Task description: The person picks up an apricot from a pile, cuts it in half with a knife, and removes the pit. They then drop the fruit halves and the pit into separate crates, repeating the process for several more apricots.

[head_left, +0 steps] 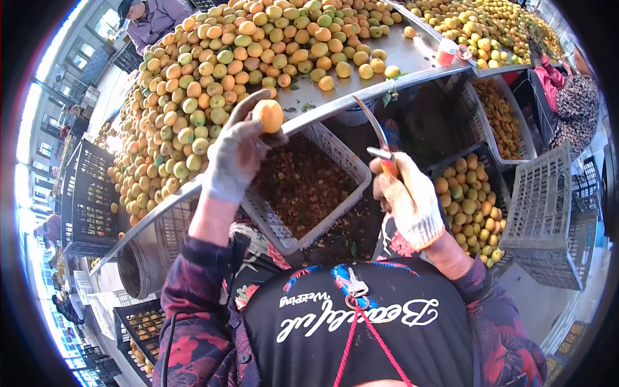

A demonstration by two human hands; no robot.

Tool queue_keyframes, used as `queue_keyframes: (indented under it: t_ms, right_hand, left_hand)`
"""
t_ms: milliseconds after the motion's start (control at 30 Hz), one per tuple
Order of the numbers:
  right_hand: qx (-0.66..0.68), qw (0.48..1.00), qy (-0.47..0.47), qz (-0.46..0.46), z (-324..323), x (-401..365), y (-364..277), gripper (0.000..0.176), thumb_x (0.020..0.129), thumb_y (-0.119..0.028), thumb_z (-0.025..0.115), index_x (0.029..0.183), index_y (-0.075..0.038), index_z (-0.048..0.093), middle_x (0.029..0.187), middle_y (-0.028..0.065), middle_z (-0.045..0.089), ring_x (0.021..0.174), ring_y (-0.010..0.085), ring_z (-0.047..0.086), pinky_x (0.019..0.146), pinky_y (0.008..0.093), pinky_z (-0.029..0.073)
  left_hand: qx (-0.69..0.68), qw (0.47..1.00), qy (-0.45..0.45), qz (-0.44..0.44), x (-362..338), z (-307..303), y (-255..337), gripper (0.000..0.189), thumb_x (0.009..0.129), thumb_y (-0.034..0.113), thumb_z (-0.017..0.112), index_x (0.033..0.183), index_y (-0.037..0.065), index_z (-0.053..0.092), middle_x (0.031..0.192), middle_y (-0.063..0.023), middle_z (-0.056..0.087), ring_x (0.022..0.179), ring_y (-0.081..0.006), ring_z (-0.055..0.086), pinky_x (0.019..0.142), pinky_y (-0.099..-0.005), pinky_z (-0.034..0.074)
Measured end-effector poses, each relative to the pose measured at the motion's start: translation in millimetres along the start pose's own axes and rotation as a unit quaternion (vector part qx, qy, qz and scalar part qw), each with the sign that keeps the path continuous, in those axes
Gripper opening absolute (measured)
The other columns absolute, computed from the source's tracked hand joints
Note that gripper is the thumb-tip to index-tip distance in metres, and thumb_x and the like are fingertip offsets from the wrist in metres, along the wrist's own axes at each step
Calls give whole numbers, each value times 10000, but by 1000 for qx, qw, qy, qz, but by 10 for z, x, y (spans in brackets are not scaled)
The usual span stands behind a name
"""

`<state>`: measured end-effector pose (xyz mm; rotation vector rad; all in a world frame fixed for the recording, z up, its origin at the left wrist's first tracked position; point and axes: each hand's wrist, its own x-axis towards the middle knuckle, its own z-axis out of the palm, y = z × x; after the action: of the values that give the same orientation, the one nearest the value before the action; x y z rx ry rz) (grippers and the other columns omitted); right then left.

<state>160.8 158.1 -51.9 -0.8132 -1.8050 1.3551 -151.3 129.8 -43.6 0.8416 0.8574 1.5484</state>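
Observation:
In my gloved left hand [233, 158] is a single ripe apricot [268, 115], gripped by the fingers and raised near the edge of the heaped table. My right hand [407, 200], in a white knitted glove with a stained thumb and fingers, is closed around the orange handle of a curved knife [372, 120]. Its thin blade points up and away, apart from the apricot. Between and below the hands stands a white plastic basket [332, 222] holding a layer of brown bits that look like apricot stones.
A large pile of apricots [213, 71] covers the metal table [387, 84] ahead. To my right are a crate of apricots [467, 200], a stacked grey crate [538, 206] and a basket of cut pieces [496, 116]. A black crate [90, 200] stands left. Other people [155, 22] are nearby.

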Motion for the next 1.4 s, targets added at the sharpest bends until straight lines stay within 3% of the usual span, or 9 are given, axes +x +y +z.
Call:
queue_keyframes:
  t_ms: [100, 200, 300, 533, 633, 733, 833, 1167, 1400]
  right_hand:
    - [-27, 999, -18, -24, 140, -79, -239, 182, 976, -131, 587, 1100, -2, 563, 802, 171, 648, 711, 337, 662, 613, 353, 491]
    - [-67, 987, 16, -145, 314, -155, -366, 220, 967, -187, 617, 1085, -12, 554, 788, 197, 628, 726, 403, 637, 602, 403, 480]
    - [-89, 988, -19, -122, 323, -276, -585, 225, 969, -218, 617, 1075, -30, 553, 813, 194, 639, 760, 412, 645, 626, 421, 488]
    - [-108, 985, -18, -134, 394, -499, -798, 231, 956, -227, 634, 1051, -35, 548, 813, 211, 632, 779, 419, 646, 619, 430, 483]
    - [-150, 975, -34, -159, 435, -544, -801, 171, 981, -173, 602, 1055, -24, 561, 787, 129, 607, 669, 236, 612, 642, 318, 481]
    - [-180, 968, -38, -168, 456, -544, -804, 187, 954, -145, 624, 1086, -28, 563, 823, 209, 638, 811, 413, 660, 659, 383, 505]
    - [-166, 968, -8, -187, 511, -539, -778, 211, 933, -215, 648, 1012, -47, 549, 759, 212, 627, 751, 420, 639, 606, 458, 482]
    - [-222, 959, 11, -174, 468, -546, -830, 197, 951, -164, 631, 1073, -33, 549, 794, 216, 646, 784, 411, 665, 631, 407, 508]
    - [-267, 952, -23, -147, 470, -597, -889, 216, 990, -219, 561, 1064, -26, 497, 733, 210, 626, 714, 411, 652, 574, 443, 498]
  left_hand:
    - [-107, 994, -18, -20, -446, 550, -127, 676, 821, 122, 665, 1437, 34, 402, 1263, -174, 585, 972, -323, 660, 867, -465, 576]
    - [-93, 994, -47, -36, -738, 866, -174, 701, 791, 134, 693, 1428, 33, 417, 1296, -154, 563, 1069, -286, 625, 928, -423, 530]
    - [24, 998, -37, 33, -889, 980, -206, 668, 759, 126, 717, 1374, 21, 476, 1247, -116, 572, 1088, -223, 590, 936, -341, 498]
    - [-59, 997, -28, 44, -1119, 1032, -78, 637, 774, 81, 719, 1363, 22, 483, 1193, -105, 578, 1080, -209, 594, 917, -314, 506]
    - [-93, 994, 2, 49, -1158, 1190, -31, 567, 794, 97, 715, 1311, 26, 494, 1152, -118, 586, 1028, -221, 613, 885, -343, 538]
    - [-75, 997, -14, 29, -1182, 1167, -2, 481, 855, 161, 686, 1282, 47, 496, 1166, -135, 612, 1046, -211, 617, 884, -362, 534]
    - [-63, 998, 4, 31, -1179, 1191, -60, 435, 883, 196, 685, 1251, 45, 510, 1143, -116, 620, 972, -183, 641, 813, -329, 559]
    - [-66, 997, -38, -9, -1304, 1221, -13, 574, 815, 83, 658, 1357, 2, 488, 1207, -107, 614, 1071, -189, 612, 809, -297, 536]
    - [50, 996, 49, 51, -1372, 1392, -5, 468, 794, 34, 603, 1253, -7, 520, 1112, -59, 569, 1005, -139, 580, 903, -273, 491]
